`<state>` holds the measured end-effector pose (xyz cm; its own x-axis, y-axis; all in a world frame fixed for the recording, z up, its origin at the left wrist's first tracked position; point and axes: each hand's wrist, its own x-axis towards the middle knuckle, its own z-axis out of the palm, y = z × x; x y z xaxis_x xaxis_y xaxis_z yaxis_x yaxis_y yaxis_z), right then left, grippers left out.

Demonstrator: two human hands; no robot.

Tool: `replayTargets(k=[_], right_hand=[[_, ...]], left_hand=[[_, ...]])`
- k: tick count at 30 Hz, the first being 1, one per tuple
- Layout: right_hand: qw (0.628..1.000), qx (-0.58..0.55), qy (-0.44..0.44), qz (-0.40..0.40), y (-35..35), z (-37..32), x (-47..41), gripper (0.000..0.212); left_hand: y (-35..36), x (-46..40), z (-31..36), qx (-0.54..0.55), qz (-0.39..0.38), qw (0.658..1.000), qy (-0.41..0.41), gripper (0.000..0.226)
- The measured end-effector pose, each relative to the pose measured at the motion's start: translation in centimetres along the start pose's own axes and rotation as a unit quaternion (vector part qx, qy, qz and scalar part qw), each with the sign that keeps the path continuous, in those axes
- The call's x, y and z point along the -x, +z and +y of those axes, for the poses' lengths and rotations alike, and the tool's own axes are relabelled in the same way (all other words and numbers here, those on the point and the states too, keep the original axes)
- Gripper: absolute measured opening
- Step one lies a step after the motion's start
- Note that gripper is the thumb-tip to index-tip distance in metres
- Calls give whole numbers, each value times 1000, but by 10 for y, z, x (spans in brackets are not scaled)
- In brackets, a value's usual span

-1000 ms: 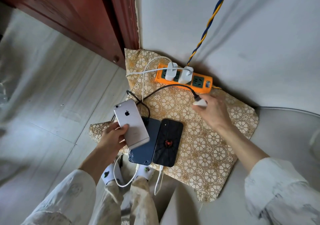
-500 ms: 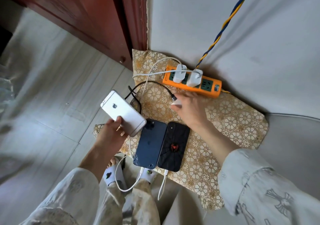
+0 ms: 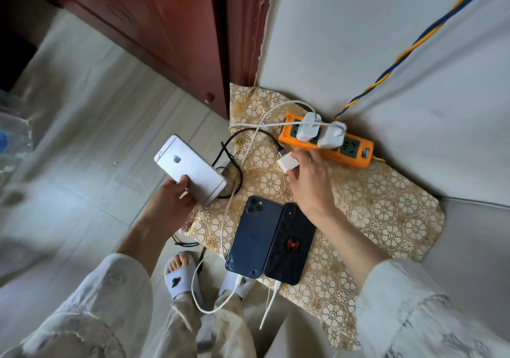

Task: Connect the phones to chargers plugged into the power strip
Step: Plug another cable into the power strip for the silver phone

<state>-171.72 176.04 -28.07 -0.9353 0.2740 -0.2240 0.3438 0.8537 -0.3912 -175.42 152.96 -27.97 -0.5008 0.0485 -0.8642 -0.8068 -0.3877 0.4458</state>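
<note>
While our left hand (image 3: 171, 200) is gripping the silver phone (image 3: 190, 170), our right hand (image 3: 309, 181) is pinching the white charger (image 3: 288, 163) — just beside the power strip (image 3: 356, 156), at the cushion's (image 3: 386, 219) far edge.

Your loose white sleeves (image 3: 408, 310) carry a faint grey print; pale patterned trousers (image 3: 229, 327) end above white open-toed slippers (image 3: 178, 277) bearing a dark mark.

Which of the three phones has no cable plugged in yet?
The silver phone, held in the left hand. The blue phone and black phone lie on the cushion with white cables attached.
</note>
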Motion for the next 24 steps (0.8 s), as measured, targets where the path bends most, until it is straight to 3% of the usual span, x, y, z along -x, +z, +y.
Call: replayTargets(k=[3, 7, 10, 12, 14, 17, 19, 21, 24], right_hand=[[1000, -13, -5, -12, 2, -5, 1, 32], [999, -32, 30, -18, 5, -20, -5, 31], [998, -46, 48, 23, 7, -36, -10, 25], [992, -116, 28, 50, 7, -51, -11, 19], [985, -174, 8, 12, 7, -68, -13, 17], [978, -143, 65, -140, 9, -89, -22, 40], [947, -159, 162, -227, 11, -102, -31, 36], [872, -294, 289, -265, 13, -116, -38, 22], [774, -418, 391, -270, 13, -125, -46, 14]], left_hand=[[8, -6, 12, -34, -37, 999, -12, 24], [6, -1, 12, 4, -52, 999, -14, 17], [-5, 11, 9, 46, -63, 997, -8, 23], [-13, 20, 5, 60, -71, 996, 3, 27], [-19, 28, 0, 75, -88, 993, 15, 26], [-26, 36, -5, 76, -84, 993, 37, 25], [-29, 40, -6, 80, -88, 992, 44, 26], [-33, 44, -5, 76, -90, 992, 42, 27], [-39, 50, -4, 50, -97, 993, 47, 26]])
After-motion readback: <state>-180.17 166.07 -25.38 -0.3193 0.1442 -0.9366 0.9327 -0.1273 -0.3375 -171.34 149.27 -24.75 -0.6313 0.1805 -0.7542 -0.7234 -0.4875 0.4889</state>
